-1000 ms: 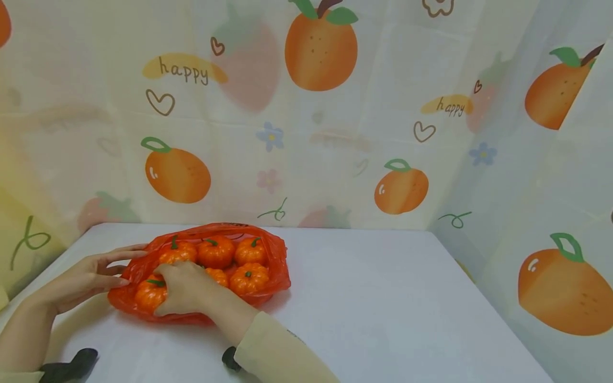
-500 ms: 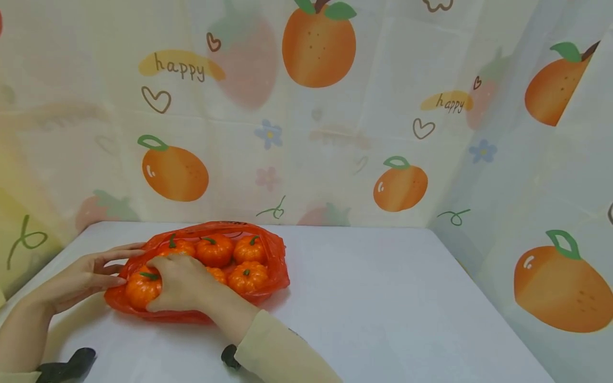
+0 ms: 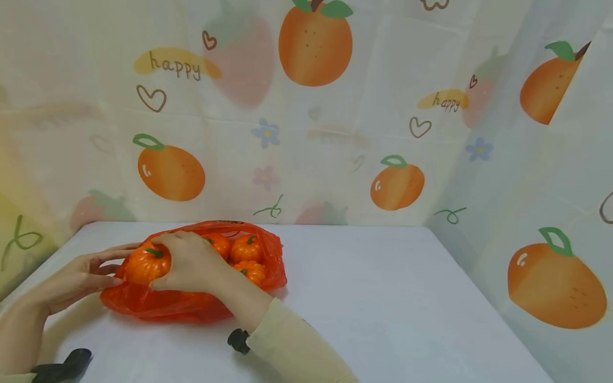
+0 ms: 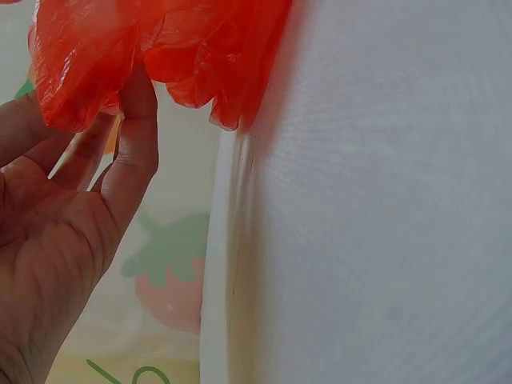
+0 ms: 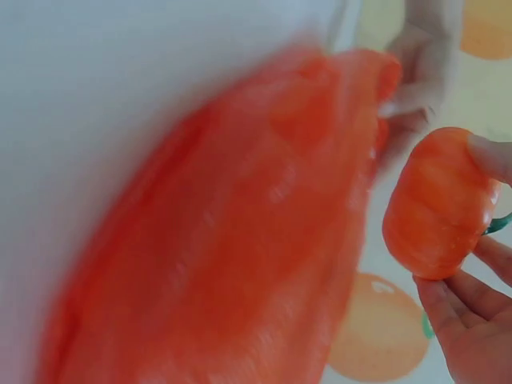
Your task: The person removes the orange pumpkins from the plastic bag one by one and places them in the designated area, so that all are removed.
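My right hand [image 3: 193, 263] grips a small orange pumpkin [image 3: 145, 267] with a green stem, thumb on one side and fingers on the other. In the right wrist view this pumpkin [image 5: 438, 206] shows above the bag's rim, clear of the plastic. Beneath is a red plastic bag [image 3: 167, 308], lying with its mouth open on the left of the table. Several more pumpkins [image 3: 246, 248] sit inside it, some hidden behind my right hand. At the bag's left end my left hand [image 3: 88, 279] holds the edge; the left wrist view shows its fingers [image 4: 138, 136] against the crumpled plastic.
The white table [image 3: 383, 298] extends to the right of the bag. A fruit-printed curtain [image 3: 325, 159] hangs behind the table and along its sides. Dark wrist straps [image 3: 62, 367] show at both sleeves.
My right hand has drawn the pumpkin up from the bag's left front, first leftward, then upward. The left hand stays at the bag's edge. The head view has shifted slightly.
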`<state>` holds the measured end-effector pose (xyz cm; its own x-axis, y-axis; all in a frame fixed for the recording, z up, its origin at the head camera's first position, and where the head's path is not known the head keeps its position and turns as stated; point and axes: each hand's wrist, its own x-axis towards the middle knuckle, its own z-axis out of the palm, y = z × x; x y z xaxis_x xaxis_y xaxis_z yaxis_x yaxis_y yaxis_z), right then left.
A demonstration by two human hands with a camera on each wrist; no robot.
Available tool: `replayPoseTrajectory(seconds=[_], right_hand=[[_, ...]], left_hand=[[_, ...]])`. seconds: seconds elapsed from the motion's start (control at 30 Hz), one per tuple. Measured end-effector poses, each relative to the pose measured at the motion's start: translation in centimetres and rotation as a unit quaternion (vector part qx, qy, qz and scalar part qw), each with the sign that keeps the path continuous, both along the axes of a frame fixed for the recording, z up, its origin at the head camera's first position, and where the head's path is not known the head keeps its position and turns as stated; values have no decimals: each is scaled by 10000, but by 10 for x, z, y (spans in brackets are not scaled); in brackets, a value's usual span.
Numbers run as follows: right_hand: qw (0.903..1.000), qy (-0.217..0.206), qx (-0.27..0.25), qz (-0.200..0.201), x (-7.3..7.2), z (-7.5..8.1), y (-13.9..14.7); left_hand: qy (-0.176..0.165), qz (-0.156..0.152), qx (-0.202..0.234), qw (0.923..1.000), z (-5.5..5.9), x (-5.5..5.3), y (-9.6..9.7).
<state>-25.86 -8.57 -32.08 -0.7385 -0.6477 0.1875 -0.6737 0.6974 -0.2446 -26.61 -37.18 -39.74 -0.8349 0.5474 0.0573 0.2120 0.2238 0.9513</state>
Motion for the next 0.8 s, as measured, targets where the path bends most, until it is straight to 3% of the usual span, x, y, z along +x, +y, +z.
replayPoseTrajectory(seconds=[0.23,0.4,0.53,0.8], right_hand=[[9990,103,-430,-75,-10,15,22],[9953,-138,-946,-175,-21,17,46],[9923,-88,-1218,-215,-30,16,67],[9863,-189,-1547,-535,-47,13,110]], left_hand=[[67,-215,122,9997,4,-2,-1],[107,-248,111,9996,2,-1,0],[107,-300,143,9994,0,1,0],[54,-103,-31,9999,-1,0,2]])
